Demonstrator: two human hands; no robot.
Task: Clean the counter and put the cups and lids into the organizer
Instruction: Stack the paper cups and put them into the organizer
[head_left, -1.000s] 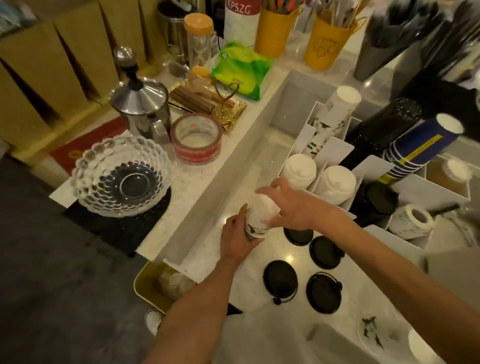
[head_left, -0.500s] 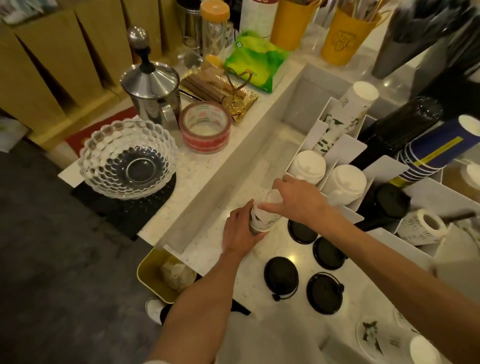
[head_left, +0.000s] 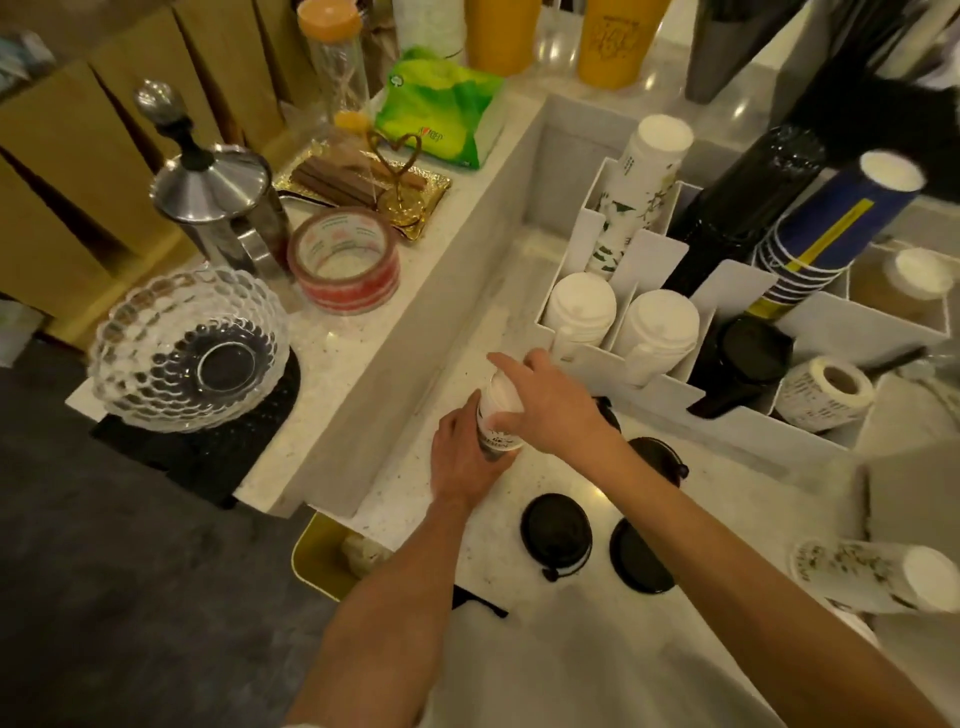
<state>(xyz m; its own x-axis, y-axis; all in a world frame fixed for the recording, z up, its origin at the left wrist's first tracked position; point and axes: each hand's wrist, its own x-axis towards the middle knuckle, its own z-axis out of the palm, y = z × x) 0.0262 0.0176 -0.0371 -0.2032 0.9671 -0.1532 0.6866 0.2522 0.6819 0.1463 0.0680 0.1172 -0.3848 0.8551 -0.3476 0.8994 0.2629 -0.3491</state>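
Both hands hold a white paper cup stack (head_left: 497, 422) with a dark leaf print, upside down over the white counter (head_left: 571, 639). My left hand (head_left: 460, 453) wraps its lower side and my right hand (head_left: 550, 402) covers its top. Just behind stands the white organizer (head_left: 654, 254) with white cup stacks (head_left: 582, 312), a printed stack (head_left: 641, 187), a black stack (head_left: 743, 208) and a blue stack (head_left: 836, 228). Several black lids (head_left: 556, 535) lie on the counter near my right forearm. Another printed cup stack (head_left: 872, 574) lies on its side at the right.
On the raised ledge to the left sit a glass bowl (head_left: 187, 348), a tape roll (head_left: 345, 267), a steel plunger pot (head_left: 218, 202), a gold tray (head_left: 363, 182) and a green pack (head_left: 441, 109). A label roll (head_left: 826, 395) lies right of the organizer. A yellow bin (head_left: 322, 556) sits below the counter edge.
Both hands with the cup stack have edged a little toward the organizer's front compartments. The grip looks the same.
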